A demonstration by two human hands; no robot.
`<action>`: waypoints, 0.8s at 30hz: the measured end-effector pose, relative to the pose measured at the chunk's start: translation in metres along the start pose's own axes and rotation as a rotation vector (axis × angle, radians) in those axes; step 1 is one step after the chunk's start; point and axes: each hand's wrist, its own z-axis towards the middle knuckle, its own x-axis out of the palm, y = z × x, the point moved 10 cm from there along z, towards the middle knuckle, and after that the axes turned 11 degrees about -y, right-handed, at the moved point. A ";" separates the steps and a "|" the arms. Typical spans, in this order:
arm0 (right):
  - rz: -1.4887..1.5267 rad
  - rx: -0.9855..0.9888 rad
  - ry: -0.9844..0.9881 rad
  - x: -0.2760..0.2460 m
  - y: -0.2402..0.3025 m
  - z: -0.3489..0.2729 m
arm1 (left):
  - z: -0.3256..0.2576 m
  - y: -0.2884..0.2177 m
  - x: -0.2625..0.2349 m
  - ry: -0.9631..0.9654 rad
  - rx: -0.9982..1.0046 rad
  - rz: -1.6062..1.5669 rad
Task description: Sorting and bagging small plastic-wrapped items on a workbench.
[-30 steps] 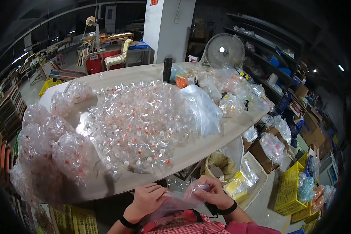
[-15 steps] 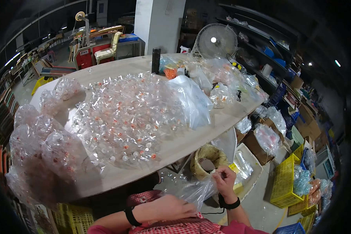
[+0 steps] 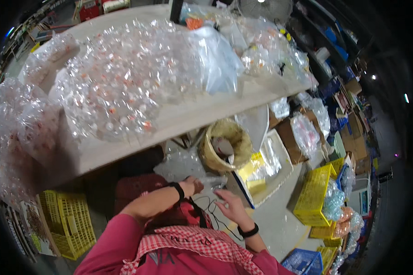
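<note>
A clear plastic bag (image 3: 212, 181) is bunched low in front of my body, below the table edge. My left hand (image 3: 193, 184) is closed on one end of it. Close to the bag's other end is my right hand (image 3: 232, 206), its thumb and fingers apart, with nothing plainly held in them. Whether its fingertips touch the film is blurred. Just beyond the hands stands a bin (image 3: 207, 153) with a yellowish liner and a greyish-brown roll-like thing inside.
The table (image 3: 183, 117) carries a large heap of small clear packets (image 3: 119, 82) with red-orange bits. Filled clear bags (image 3: 18, 123) sit at its left. A white foam box (image 3: 277, 183), yellow crates (image 3: 314, 195) and a blue crate (image 3: 303, 262) stand right. A cable (image 3: 213, 208) hangs below.
My view has tilted down toward the floor. The stretched plastic bag is now bunched small. My right hand has come down from beside the bin, its fingers opening; my left hand has closed.
</note>
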 end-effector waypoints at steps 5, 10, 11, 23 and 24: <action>-0.038 -0.001 -0.057 0.018 -0.052 -0.002 | 0.015 -0.060 -0.064 -0.040 0.048 -0.144; -0.223 -0.012 -0.022 0.022 -0.085 0.013 | 0.023 -0.055 -0.064 -0.042 0.099 -0.018; -0.232 0.007 -0.047 0.016 -0.088 0.019 | 0.024 -0.049 -0.058 0.011 0.089 -0.014; -0.151 0.123 -0.047 -0.011 -0.097 0.042 | 0.029 -0.031 -0.067 -0.030 0.111 -0.044; -0.150 0.121 -0.044 -0.013 -0.096 0.044 | 0.029 -0.033 -0.071 -0.030 0.107 -0.044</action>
